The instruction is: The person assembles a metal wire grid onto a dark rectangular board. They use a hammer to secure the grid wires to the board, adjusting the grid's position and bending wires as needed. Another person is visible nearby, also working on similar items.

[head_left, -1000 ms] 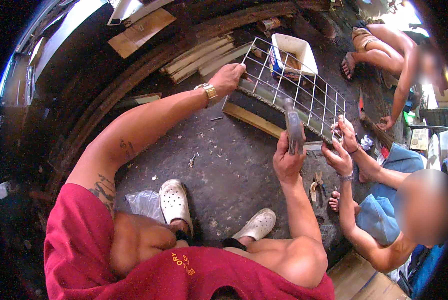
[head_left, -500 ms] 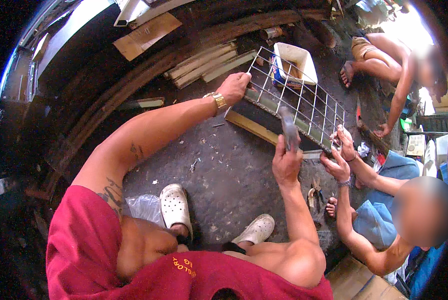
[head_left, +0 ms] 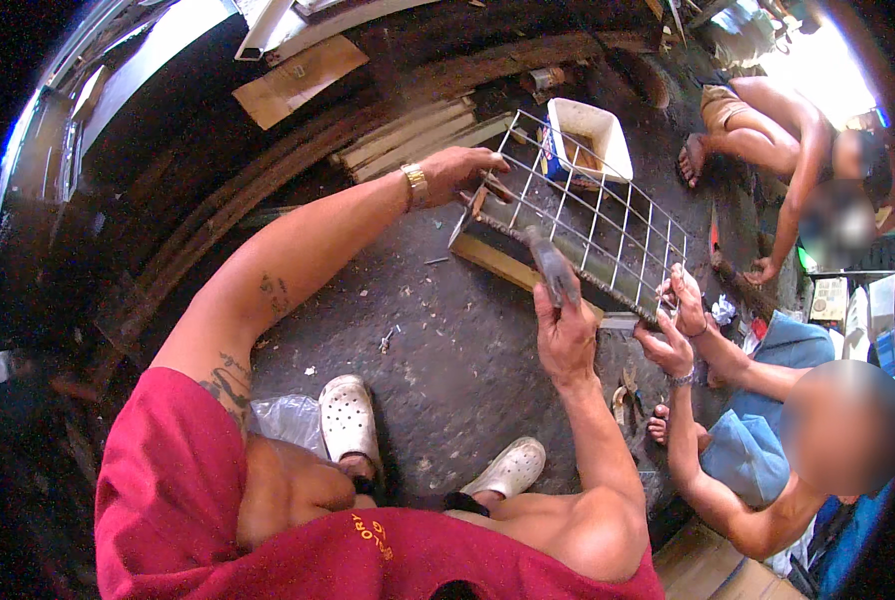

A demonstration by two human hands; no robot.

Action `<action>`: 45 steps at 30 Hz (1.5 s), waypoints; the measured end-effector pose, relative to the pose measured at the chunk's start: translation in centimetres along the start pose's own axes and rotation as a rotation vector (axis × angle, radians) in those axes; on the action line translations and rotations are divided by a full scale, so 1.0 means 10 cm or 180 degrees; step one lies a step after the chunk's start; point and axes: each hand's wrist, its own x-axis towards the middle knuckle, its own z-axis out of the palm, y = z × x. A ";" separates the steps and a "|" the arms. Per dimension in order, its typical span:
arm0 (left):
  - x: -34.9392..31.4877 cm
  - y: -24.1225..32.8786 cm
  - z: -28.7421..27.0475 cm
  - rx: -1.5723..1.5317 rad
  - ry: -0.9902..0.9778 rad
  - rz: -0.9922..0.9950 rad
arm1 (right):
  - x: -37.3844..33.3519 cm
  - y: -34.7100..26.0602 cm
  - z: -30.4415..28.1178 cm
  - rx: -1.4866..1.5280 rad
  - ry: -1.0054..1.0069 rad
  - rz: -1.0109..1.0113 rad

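A white wire grid panel [head_left: 596, 213] is held up in front of me, slanting down to the right, with a dark rail along its near edge. My left hand [head_left: 456, 176] is closed around the panel's left corner, its fingertips partly hidden against the rail. In my right hand [head_left: 568, 335] is a grey hammer [head_left: 552, 262], its head at the rail and its handle mostly hidden in my fist. A co-worker's two hands [head_left: 673, 335] grip the panel's right end. Beneath the rail, a yellowish wooden block [head_left: 513, 270] stands on the floor.
Beyond the panel sits a white tub [head_left: 623, 150]. Pale wooden strips [head_left: 413, 135] and a cardboard piece [head_left: 300, 80] lie at the far left. Pliers [head_left: 627, 397] rest near the seated co-worker's foot. Another person crouches at the far right. A clear plastic bag [head_left: 290, 420] lies by my shoe.
My left hand has shifted slightly left and its fingers have loosened and reach over the panel's corner. The hammer has moved a little left and down along the rail.
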 end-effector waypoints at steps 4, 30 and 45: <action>-0.05 0.02 0.01 -0.0322 -0.0505 0.0301 | 0.13 -0.18 -0.06 0.0361 -0.0112 -0.0215; 0.04 0.01 0.10 -0.0283 -0.0472 0.0378 | 0.72 -0.72 0.05 -0.1682 -0.1535 -0.1137; 0.64 -0.26 0.13 0.2275 0.0891 0.0496 | -0.08 -0.44 -0.31 -0.1123 -0.2067 -0.0695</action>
